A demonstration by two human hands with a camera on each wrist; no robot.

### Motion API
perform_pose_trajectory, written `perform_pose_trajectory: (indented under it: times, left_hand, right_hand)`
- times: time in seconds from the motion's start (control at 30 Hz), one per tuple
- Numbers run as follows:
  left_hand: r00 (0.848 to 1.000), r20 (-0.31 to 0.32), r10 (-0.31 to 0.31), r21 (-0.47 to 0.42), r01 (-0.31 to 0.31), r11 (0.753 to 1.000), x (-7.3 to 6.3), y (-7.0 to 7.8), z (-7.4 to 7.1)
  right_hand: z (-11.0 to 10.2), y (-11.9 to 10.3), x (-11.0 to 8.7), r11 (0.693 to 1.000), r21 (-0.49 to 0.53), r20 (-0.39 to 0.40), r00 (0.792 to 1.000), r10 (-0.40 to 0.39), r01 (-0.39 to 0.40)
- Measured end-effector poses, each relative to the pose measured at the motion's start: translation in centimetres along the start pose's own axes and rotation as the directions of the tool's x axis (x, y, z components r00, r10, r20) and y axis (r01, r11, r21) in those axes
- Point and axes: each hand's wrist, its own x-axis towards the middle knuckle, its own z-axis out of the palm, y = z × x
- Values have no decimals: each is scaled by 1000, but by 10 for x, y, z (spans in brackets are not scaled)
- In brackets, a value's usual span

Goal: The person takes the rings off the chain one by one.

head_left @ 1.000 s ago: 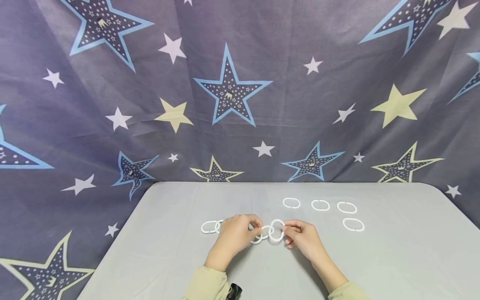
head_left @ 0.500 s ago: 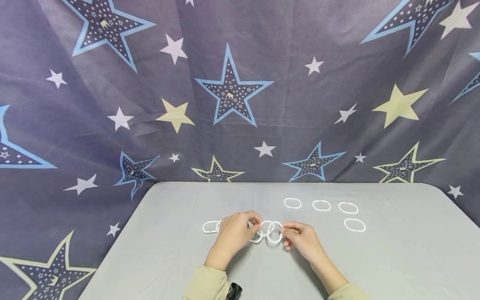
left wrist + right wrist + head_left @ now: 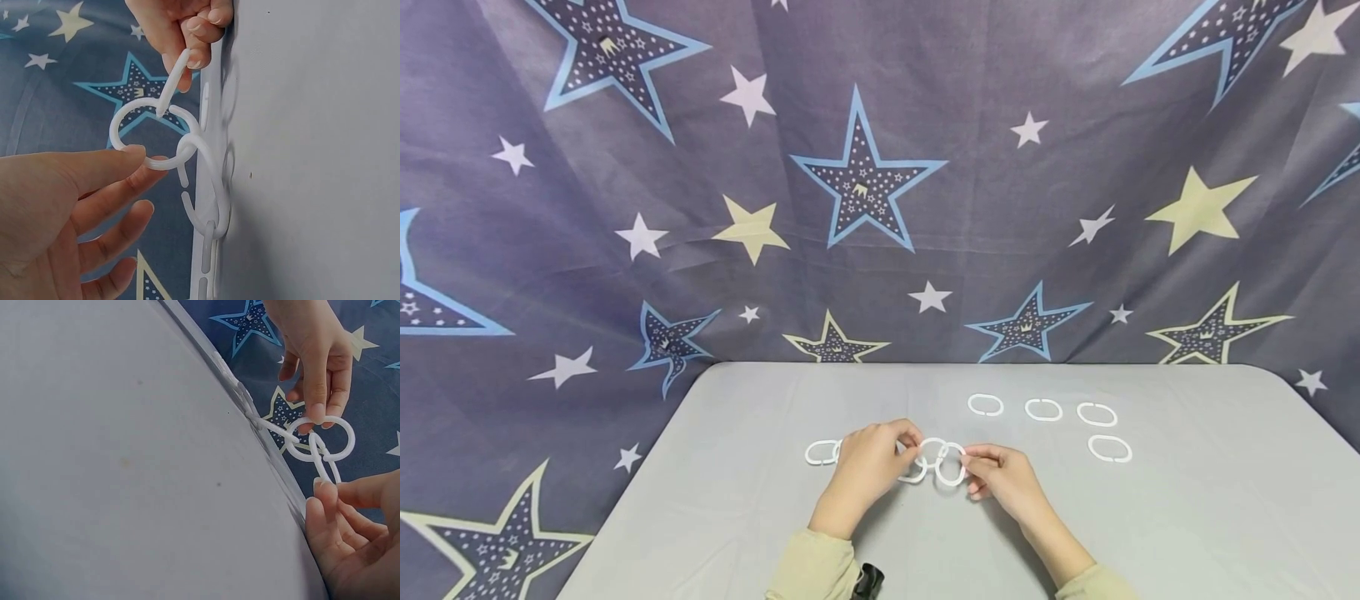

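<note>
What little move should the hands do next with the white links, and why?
I'd try a gentle tug by the right hand on its white link, while the left hand pinches the other link. The two links cross near the gap in the left hand's link, but I can't tell if they're fully hooked, so a tug would probably show it.

In the head view, the middle of the white link chain (image 3: 937, 467) is hidden by the left hand (image 3: 871, 462); both sleeves (image 3: 816, 569) and a black object (image 3: 868, 582) are cut off below. In the left wrist view, the chain's lower end is cropped.
</note>
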Motion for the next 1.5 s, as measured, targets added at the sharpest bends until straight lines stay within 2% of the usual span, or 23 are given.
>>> perform_pose_trajectory:
  times: [0.37,0.67,1.0,1.5]
  left_hand:
    - [999,8,33,21,-33,999,-3,-2,2]
    - [998,-3,57,43,-57,997,3,-1,2]
    - [999,-3,44,54,-43,998,1,-2,1]
    - [999,7,42,48,-43,998,2,-2,1]
  right_hand:
    - [1,2,0,1000,3,-11,1000,11,-11]
    - [-3,-2,3,1000,-2,-8,1000,16,-16]
    - [-2,-1,3,999,-3,4,999,39,-39]
    - [-3,-1,2,999,27,3,999,32,-32]
